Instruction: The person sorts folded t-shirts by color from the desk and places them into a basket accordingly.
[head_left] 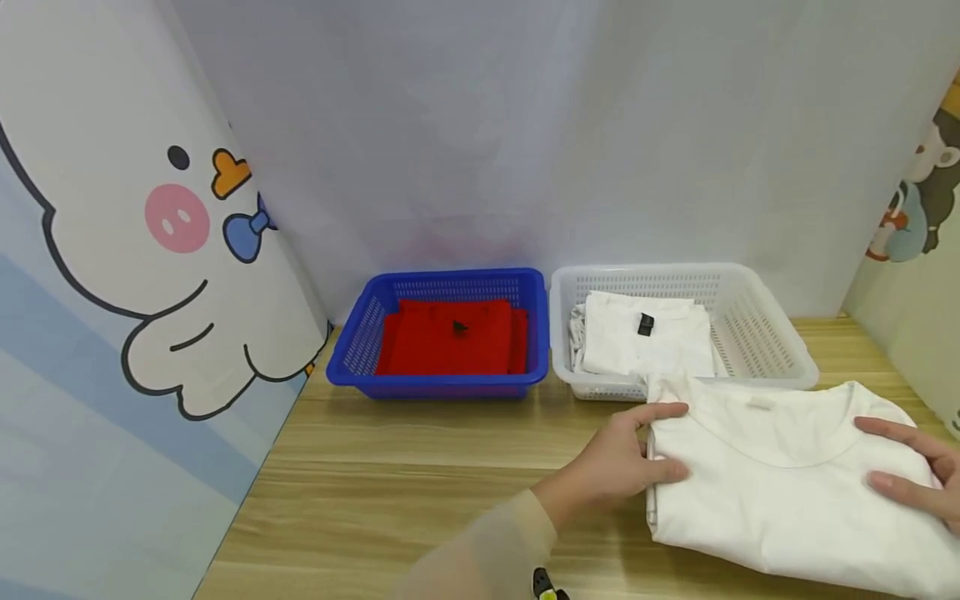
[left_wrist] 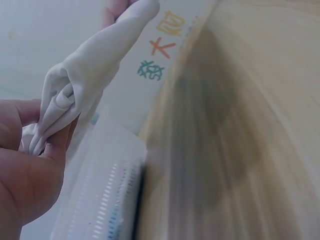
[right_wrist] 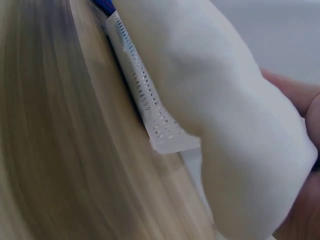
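Observation:
A folded white T-shirt (head_left: 780, 500), its round neckline facing up, is held above the table in front of the white basket. My left hand (head_left: 618, 458) grips its left edge, thumb on top and the other fingers partly hidden by the cloth; the left wrist view shows the folded layers (left_wrist: 62, 100) pinched there. At the opposite edge, my right hand (head_left: 918, 471) holds the shirt, cut off by the frame. In the right wrist view the bulging white cloth (right_wrist: 225, 120) covers much of that hand.
A white basket (head_left: 772, 333) at the back holds folded white clothing (head_left: 622, 342) with a small black piece on it. Left of it, a blue basket (head_left: 345, 354) contains folded red clothing (head_left: 450, 350). Both stand on the wooden table (head_left: 390, 483) against a pale curtain (head_left: 450, 125).

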